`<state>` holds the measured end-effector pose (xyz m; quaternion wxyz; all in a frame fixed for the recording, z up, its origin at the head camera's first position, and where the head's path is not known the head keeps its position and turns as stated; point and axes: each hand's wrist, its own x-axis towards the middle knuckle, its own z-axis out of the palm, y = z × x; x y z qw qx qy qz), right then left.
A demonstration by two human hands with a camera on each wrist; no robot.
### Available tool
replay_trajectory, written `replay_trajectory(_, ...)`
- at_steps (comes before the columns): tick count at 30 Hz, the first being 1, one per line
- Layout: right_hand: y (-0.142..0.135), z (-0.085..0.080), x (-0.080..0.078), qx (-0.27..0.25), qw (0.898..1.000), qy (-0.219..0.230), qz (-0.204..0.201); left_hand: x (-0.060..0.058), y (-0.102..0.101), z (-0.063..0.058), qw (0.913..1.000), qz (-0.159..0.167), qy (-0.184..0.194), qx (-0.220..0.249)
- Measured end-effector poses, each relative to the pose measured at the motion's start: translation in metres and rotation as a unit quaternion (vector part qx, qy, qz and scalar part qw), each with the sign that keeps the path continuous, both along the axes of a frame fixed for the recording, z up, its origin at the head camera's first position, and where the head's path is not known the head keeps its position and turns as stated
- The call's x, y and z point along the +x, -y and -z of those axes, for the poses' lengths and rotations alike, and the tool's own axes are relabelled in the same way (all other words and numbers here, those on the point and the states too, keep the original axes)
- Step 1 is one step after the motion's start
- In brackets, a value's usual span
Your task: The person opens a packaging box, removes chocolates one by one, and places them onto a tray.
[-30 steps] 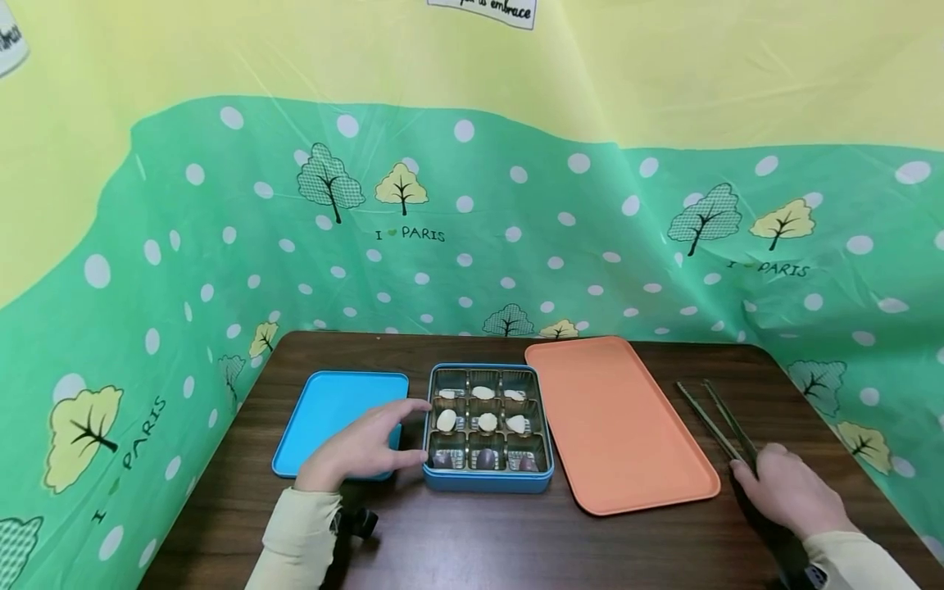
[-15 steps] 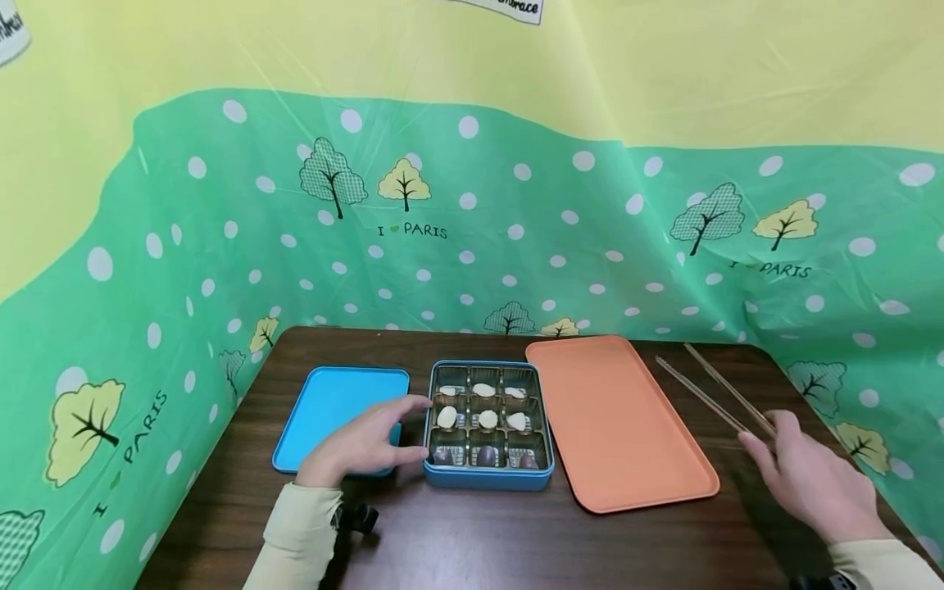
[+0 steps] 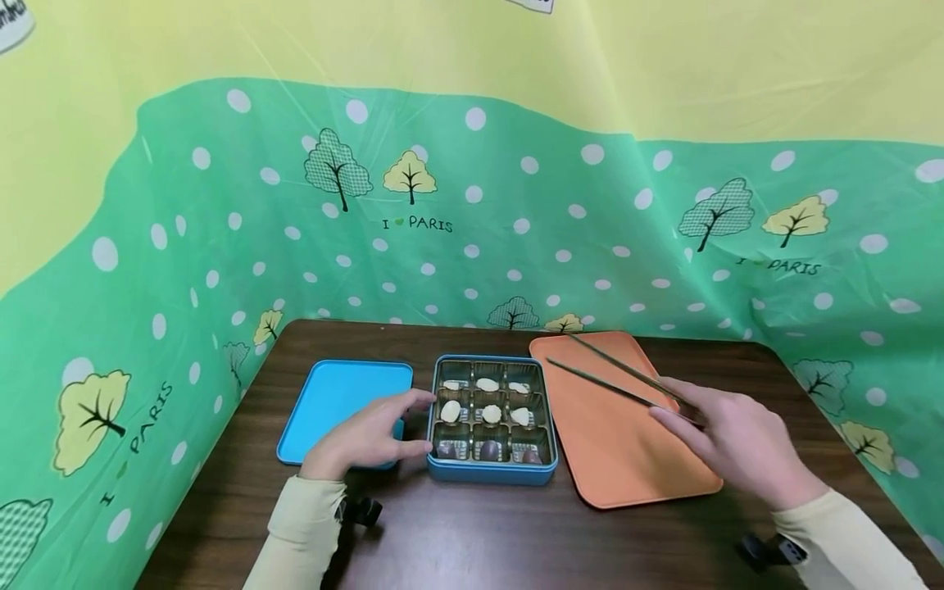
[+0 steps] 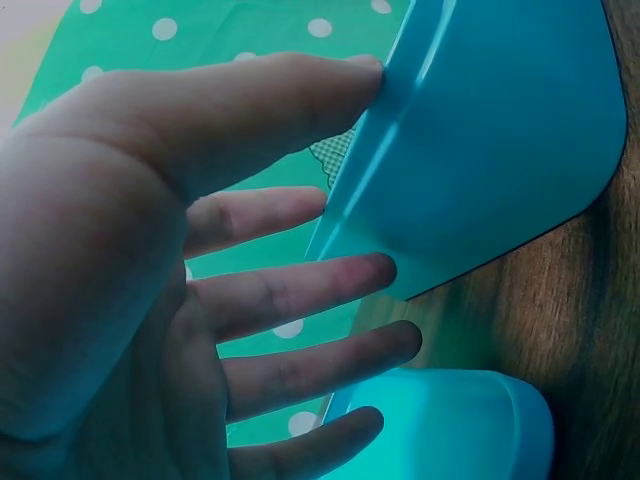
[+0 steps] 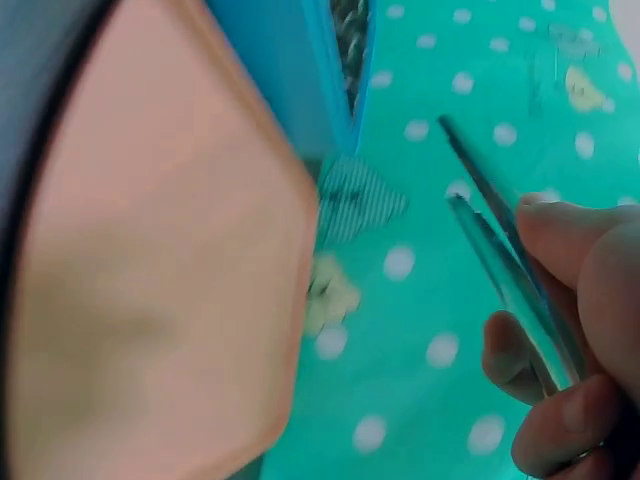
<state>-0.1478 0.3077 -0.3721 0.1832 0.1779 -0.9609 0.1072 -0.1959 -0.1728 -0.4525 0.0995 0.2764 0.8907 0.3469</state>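
Observation:
A blue box (image 3: 490, 474) with a compartmented gold-brown insert sits mid-table. Pale, shell-like pieces (image 3: 492, 414) lie in its back and middle rows; dark, rounded pieces (image 3: 490, 451) fill the front row. My left hand (image 3: 365, 434) rests at the box's left side, thumb and fingers spread; in the left wrist view the thumb tip meets the blue wall (image 4: 500, 130). My right hand (image 3: 745, 438) grips long metal tongs (image 3: 605, 383) over the orange tray (image 3: 627, 467). The tongs' arms point toward the box, tips apart, nothing between them, as the right wrist view also shows.
A flat blue lid-like tray (image 3: 342, 401) lies left of the box, partly behind my left hand. The orange tray stands close against the box's right side. A green dotted cloth (image 3: 472, 221) hangs behind the dark wooden table (image 3: 472, 533).
My right hand has raised the tongs from the table's right side and swung them left over the orange tray. The left hand stays at the box.

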Motion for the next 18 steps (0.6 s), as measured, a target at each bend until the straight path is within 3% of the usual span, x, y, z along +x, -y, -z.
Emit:
replay_trajectory(6,0.045,-0.013,-0.027,0.006,0.996,-0.004,-0.09,0.001,-0.001,-0.002,1.0,-0.005,0.003,-0.004)
replay_trajectory(12,0.084,-0.026,-0.052,0.03,0.99,0.066,-0.12,0.0,-0.001,-0.003,1.0,-0.005,0.0,-0.006)
replay_trajectory(18,0.112,-0.032,-0.074,0.077,0.982,0.078,-0.157,0.0,-0.001,-0.001,0.9999,-0.009,0.008,-0.003)
